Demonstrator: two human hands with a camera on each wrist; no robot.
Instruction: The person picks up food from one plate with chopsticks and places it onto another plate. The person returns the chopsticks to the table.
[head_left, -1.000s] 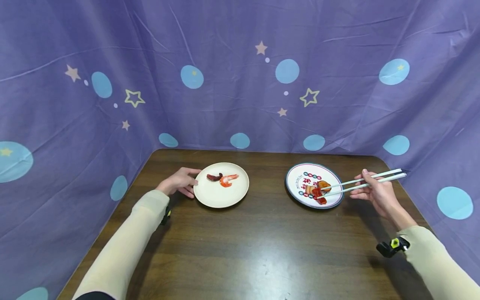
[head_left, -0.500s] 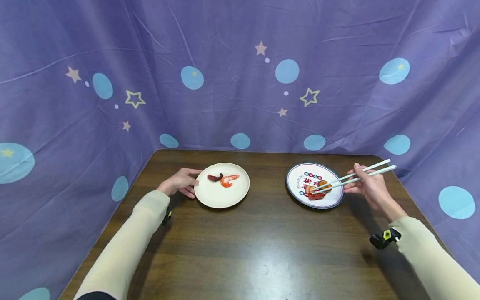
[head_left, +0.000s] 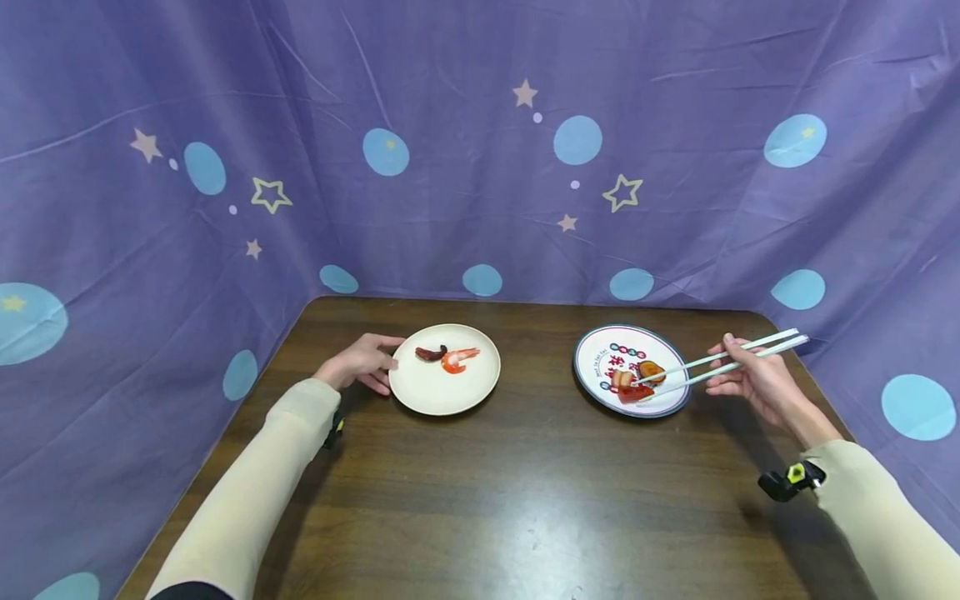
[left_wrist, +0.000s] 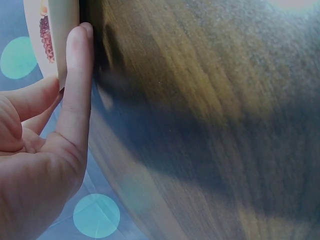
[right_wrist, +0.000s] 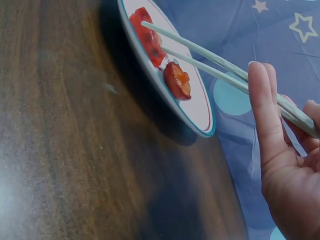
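My left hand (head_left: 360, 364) pinches the left rim of a cream plate (head_left: 442, 398), thumb over the edge and a finger along its side. On that plate lie an orange shrimp (head_left: 460, 359) and a dark red, bumpy tentacle-like piece (left_wrist: 46, 40). My right hand (head_left: 757, 382) grips a pair of pale green chopsticks (right_wrist: 200, 49) over the printed white plate (head_left: 652, 344). Their tips are spread at a glossy red piece (right_wrist: 147, 37), one overlapping it. Beside it sit a round brown-orange piece (right_wrist: 177, 81) and a small beige piece (head_left: 622, 379).
Both plates stand on a dark wooden table (head_left: 487, 475), with a gap between them. A purple curtain (head_left: 480, 167) with stars and blue spots surrounds the table's back and sides. Black wrist devices (head_left: 783, 483) are strapped over the sleeves.
My right hand moved left with the chopsticks, then back right. The red piece was turned from upright to sideways, and the chopstick tips have spread. The left hand has stayed at its plate.
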